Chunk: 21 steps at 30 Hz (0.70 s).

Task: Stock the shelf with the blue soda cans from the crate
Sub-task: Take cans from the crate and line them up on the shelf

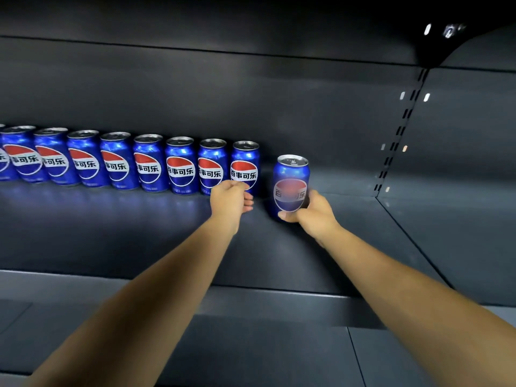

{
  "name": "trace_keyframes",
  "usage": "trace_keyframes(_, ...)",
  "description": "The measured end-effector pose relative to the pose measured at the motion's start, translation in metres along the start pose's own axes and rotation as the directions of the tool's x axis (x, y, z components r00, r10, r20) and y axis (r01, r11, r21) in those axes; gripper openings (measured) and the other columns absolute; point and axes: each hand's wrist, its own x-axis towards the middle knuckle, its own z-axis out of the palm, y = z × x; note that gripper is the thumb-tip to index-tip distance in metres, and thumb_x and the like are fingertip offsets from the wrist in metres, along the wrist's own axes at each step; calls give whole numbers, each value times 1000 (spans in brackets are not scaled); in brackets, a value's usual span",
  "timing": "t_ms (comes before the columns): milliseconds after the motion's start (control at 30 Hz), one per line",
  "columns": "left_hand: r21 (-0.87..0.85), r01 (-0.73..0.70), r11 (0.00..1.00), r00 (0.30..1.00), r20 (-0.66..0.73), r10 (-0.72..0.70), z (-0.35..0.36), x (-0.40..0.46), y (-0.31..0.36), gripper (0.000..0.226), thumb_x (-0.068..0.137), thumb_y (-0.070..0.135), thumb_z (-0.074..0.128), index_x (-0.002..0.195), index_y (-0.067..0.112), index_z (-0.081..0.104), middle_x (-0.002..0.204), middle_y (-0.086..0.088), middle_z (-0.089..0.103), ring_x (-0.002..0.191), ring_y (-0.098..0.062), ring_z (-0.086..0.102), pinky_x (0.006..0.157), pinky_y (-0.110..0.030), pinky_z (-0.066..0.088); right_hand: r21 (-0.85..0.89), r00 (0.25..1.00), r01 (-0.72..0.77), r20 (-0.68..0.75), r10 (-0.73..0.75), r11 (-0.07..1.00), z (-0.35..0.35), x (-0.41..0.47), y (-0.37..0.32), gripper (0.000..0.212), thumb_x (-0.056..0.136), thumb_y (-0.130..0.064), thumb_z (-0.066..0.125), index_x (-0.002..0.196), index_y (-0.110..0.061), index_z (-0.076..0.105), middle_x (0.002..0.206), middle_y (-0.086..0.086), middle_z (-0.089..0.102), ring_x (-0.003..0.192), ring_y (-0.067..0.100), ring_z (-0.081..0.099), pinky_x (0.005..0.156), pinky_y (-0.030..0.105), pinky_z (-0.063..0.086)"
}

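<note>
My right hand (311, 212) grips an upright can (291, 185) just right of the row (134, 163); my left hand (231, 201), loosely curled and empty, flanks the gap.

Row of cans (134, 163), left end: the last can at the left edge of the frame is cut off; only a sliver shows.
Rightmost can in the row (245, 166): its lower part is hidden behind the left hand (230, 201).
Held can (291, 185): motion-blurred; the middle characters of its label cannot be read.
Held can, base: covered by the right hand (310, 210), so contact with the shelf (111, 233) cannot be told.
Left hand's fingers: curled away from the camera, contact with the row unclear.
Forearms: cut off by the lower frame edge.
Upper right corner: dark, with small bright specks too small to tell.
</note>
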Motion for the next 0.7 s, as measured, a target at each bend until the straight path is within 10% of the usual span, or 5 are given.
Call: trace_keyframes(700, 81, -99, 992, 993, -54, 103, -9, 27, -15, 22, 92, 1, 49, 74, 8, 61, 59, -9, 55, 52, -17, 51, 50, -22, 48, -194, 999, 53, 9, -53, 980, 4, 42, 5, 52, 78, -13, 76, 122, -5, 51, 120, 6, 60, 107, 19, 55, 80, 22, 38)
